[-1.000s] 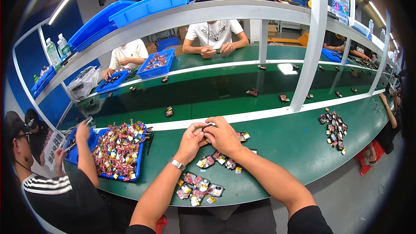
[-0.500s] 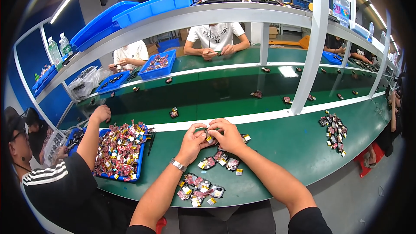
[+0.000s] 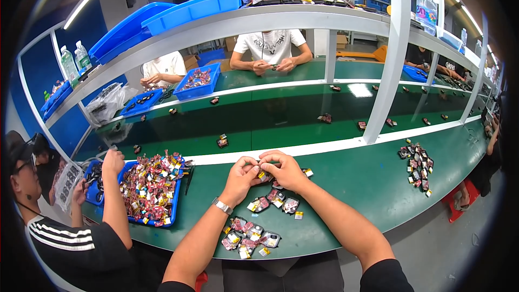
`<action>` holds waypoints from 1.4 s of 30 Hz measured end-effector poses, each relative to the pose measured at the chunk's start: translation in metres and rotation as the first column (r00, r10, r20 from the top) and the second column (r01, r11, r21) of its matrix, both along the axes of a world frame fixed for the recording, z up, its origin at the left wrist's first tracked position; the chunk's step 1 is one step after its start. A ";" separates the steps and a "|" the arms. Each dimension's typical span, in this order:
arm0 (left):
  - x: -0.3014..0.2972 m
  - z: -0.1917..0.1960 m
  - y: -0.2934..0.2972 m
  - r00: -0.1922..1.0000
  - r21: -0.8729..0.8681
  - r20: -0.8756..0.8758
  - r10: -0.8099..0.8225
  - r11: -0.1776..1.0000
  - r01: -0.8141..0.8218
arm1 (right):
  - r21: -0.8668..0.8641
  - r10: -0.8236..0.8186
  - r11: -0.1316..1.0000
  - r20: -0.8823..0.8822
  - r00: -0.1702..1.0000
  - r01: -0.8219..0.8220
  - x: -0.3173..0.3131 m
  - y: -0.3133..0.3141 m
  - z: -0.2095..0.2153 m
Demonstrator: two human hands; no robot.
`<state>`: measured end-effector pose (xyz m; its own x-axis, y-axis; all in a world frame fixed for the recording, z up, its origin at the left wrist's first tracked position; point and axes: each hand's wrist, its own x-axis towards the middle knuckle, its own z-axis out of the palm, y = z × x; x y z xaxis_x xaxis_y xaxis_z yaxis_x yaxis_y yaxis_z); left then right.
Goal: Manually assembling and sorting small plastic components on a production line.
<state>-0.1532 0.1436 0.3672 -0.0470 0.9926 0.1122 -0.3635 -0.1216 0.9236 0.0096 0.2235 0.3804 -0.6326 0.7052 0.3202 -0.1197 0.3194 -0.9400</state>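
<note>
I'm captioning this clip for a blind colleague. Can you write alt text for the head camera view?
Over a green workbench, the person's left hand and right hand pinch one small part together, above loose small parts. To the left, a co-worker's hand is raised beside a blue tray heaped with such parts.

A: What sits between the left hand (image 3: 241, 177) and the right hand (image 3: 286, 170)?

B: A small part (image 3: 263, 175), mostly covered by the fingers; only a yellow and dark sliver shows, too little to tell its shape or how firmly it is pinched.

A: And the pile in the blue tray (image 3: 175, 201)?

B: Too small and jumbled to tell one piece from another. The co-worker's arm (image 3: 115, 200) hides the tray's left edge.

A: The person's own arms?

B: Both are cut off at the lower edge. The small parts (image 3: 415, 166) heaped far right are bent and blurred by the lens rim.
</note>
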 end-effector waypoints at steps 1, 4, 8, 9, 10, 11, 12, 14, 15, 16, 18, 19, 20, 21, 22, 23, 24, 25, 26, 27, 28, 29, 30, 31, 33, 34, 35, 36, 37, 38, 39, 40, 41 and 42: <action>0.000 0.000 0.000 1.000 0.001 -0.001 -0.001 1.000 0.001 | 0.001 -0.001 1.000 -0.001 1.000 0.001 0.000 0.000 0.000; 0.002 0.002 0.000 1.000 -0.004 -0.025 0.018 1.000 -0.018 | -0.006 -0.009 1.000 -0.019 1.000 0.009 0.001 0.001 -0.001; 0.003 0.005 -0.001 0.999 -0.006 -0.032 -0.003 1.000 0.003 | -0.045 0.004 0.999 -0.025 1.000 -0.005 0.003 0.003 -0.002; 0.003 0.005 0.000 0.999 -0.007 -0.045 -0.002 1.000 0.001 | -0.062 0.012 0.998 -0.040 0.999 -0.015 0.003 0.003 -0.003; 0.001 0.003 0.000 0.999 0.007 -0.033 -0.018 1.000 0.018 | -0.062 0.009 0.998 -0.040 0.999 -0.012 0.002 0.003 -0.003; -0.001 0.001 0.000 1.000 0.000 -0.021 -0.016 1.000 0.016 | -0.036 0.009 0.999 -0.024 1.000 -0.010 0.001 0.002 -0.002; -0.002 -0.001 0.000 1.000 -0.007 -0.009 -0.014 1.000 0.014 | -0.010 0.008 1.000 -0.007 1.000 -0.008 0.000 0.001 -0.002; 0.000 0.000 0.001 1.000 -0.025 0.020 -0.022 0.999 0.023 | -0.005 0.003 1.000 0.007 1.000 -0.002 0.000 0.001 -0.002; 0.000 0.000 0.002 0.998 -0.042 0.049 -0.028 0.999 0.030 | 0.006 -0.010 1.000 0.013 1.000 0.010 0.000 0.002 -0.004; -0.001 0.000 0.001 0.998 -0.042 0.049 -0.026 0.999 0.028 | 0.017 -0.019 1.000 0.019 1.000 0.018 -0.001 0.001 -0.004; -0.003 -0.001 0.000 0.998 -0.046 0.041 -0.041 0.998 0.043 | 0.054 -0.042 0.998 0.038 0.998 0.040 -0.001 0.000 -0.003; -0.002 0.001 -0.001 0.998 -0.046 0.042 -0.038 0.998 0.040 | 0.090 -0.069 0.994 0.057 0.996 0.063 0.000 -0.001 -0.002; 0.000 0.004 -0.002 1.000 -0.046 0.009 -0.024 0.999 0.025 | 0.090 -0.066 0.994 0.059 0.996 0.060 0.000 -0.003 0.000; 0.002 0.005 -0.002 1.000 -0.045 -0.024 -0.011 0.999 0.010 | 0.111 -0.081 0.991 0.058 0.995 0.074 0.001 -0.004 0.001; 0.002 0.005 -0.002 1.000 -0.045 -0.023 -0.008 0.999 0.007 | 0.133 -0.096 0.987 0.057 0.994 0.087 0.001 -0.005 0.003; 0.002 0.004 -0.002 1.000 -0.040 -0.014 -0.009 0.999 0.008 | 0.133 -0.093 0.988 0.057 0.994 0.085 0.001 -0.005 0.003; 0.001 0.004 -0.002 1.000 -0.036 -0.006 -0.010 0.999 0.010 | 0.142 -0.089 0.987 0.054 0.995 0.081 0.002 -0.005 0.003; 0.002 0.004 -0.001 1.000 -0.036 -0.004 -0.012 0.999 0.012 | 0.151 -0.089 0.985 0.051 0.995 0.081 0.003 -0.005 0.002; 0.002 0.006 -0.001 1.000 -0.035 0.001 -0.023 0.999 0.023 | 0.151 -0.092 0.985 0.052 0.994 0.084 0.003 -0.005 0.003; 0.002 0.006 0.000 0.999 -0.033 0.007 -0.035 0.999 0.036 | 0.165 -0.094 0.983 0.041 0.995 0.086 0.003 -0.004 0.003; 0.000 0.004 0.000 0.999 -0.035 0.011 -0.044 0.998 0.045 | 0.178 -0.099 0.980 0.032 0.995 0.092 0.005 -0.004 0.003; -0.004 0.002 0.000 0.998 -0.029 0.021 -0.054 0.998 0.055 | 0.177 -0.109 0.979 0.036 0.993 0.101 0.005 -0.004 0.002; -0.005 0.000 0.001 0.997 -0.022 0.032 -0.064 0.998 0.065 | 0.225 -0.123 0.968 0.057 0.991 0.107 0.004 -0.004 0.002; -0.002 0.004 0.000 1.000 -0.032 0.009 -0.026 0.999 0.026 | 0.274 -0.135 0.956 0.075 0.988 0.110 0.003 -0.004 0.006; -0.008 -0.002 -0.003 0.999 -0.029 0.030 -0.027 0.999 0.028 | 0.307 -0.182 0.939 0.059 0.982 0.155 0.007 -0.001 0.014; -0.011 -0.003 -0.002 0.999 -0.022 0.047 -0.020 1.000 0.021 | 0.343 -0.219 0.919 0.037 0.975 0.194 0.007 0.004 0.022; -0.008 0.002 -0.003 1.000 -0.051 0.028 0.008 0.999 -0.007 | 0.397 -0.295 0.874 -0.026 0.955 0.281 0.012 0.029 0.024; -0.004 0.005 -0.002 1.000 -0.051 0.031 0.000 0.999 0.002 | 0.427 -0.461 0.792 -0.048 0.886 0.436 0.023 0.061 0.024; -0.003 0.008 -0.003 0.999 -0.043 0.037 -0.007 0.999 0.008 | 0.566 -0.633 0.587 -0.126 0.764 0.580 0.037 0.095 0.019; -0.004 0.008 -0.005 0.999 -0.035 0.044 -0.005 0.999 0.007 | 0.638 -0.743 0.432 -0.149 0.652 0.638 0.053 0.122 0.014; -0.002 0.006 -0.003 0.999 -0.035 0.049 -0.007 0.999 0.009 | 0.686 -0.852 0.341 -0.063 0.520 0.643 0.081 0.150 0.007; 0.002 0.005 0.001 0.998 -0.032 0.055 -0.043 0.998 0.045 | 0.698 -0.912 0.292 -0.003 0.411 0.654 0.110 0.182 -0.009; 0.000 0.003 0.003 0.996 -0.030 0.060 -0.061 0.998 0.063 | 0.654 -0.930 0.354 0.173 0.323 0.668 0.126 0.196 -0.014; 0.003 0.005 0.003 0.994 -0.025 0.077 -0.073 0.997 0.075 | 0.682 -0.926 0.377 0.257 0.278 0.626 0.142 0.206 -0.025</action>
<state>-0.1507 0.1465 0.3718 0.0194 0.9964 0.0831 -0.4394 -0.0662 0.8958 0.1512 0.4293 0.3552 0.0326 0.8424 0.5379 0.8512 0.2586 -0.4566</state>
